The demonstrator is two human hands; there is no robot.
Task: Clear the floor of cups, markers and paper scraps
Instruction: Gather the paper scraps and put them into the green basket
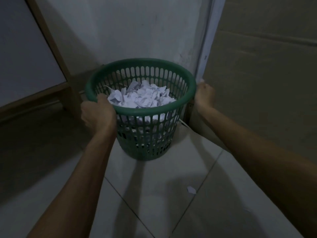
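Note:
A green slotted plastic basket (149,134) stands on the tiled floor in a dim corner, filled with white torn paper scraps (140,97). My left hand (97,112) grips the basket's near left rim, thumb over the edge. My right hand (205,97) is at the right rim, fingers curled against its outside; whether it grips the rim I cannot tell. One small white paper scrap (191,189) lies on the floor tiles in front of the basket, to the right. No cups or markers are in view.
A wood-framed board (32,54) leans against the wall at the left. A brown cardboard panel (267,69) stands close on the right, beside a pale door frame (205,40). A plastered wall is right behind the basket.

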